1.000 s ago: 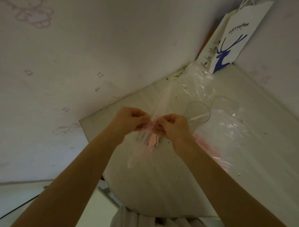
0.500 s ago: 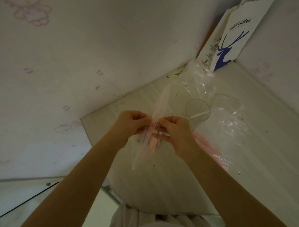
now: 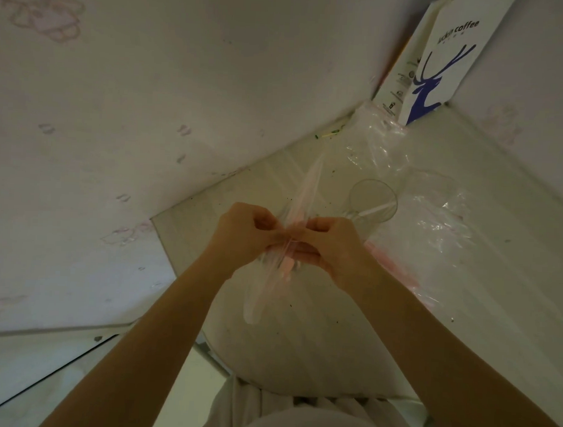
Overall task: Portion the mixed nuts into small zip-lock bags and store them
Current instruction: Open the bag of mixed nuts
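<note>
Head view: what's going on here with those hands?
A person holds a small clear zip-lock bag above the white table, left hand and right hand each pinching it. Whether it holds nuts cannot be told. A clear cup lies on the table beside a larger crumpled plastic bag; a paper coffee bag stands in the corner.
</note>
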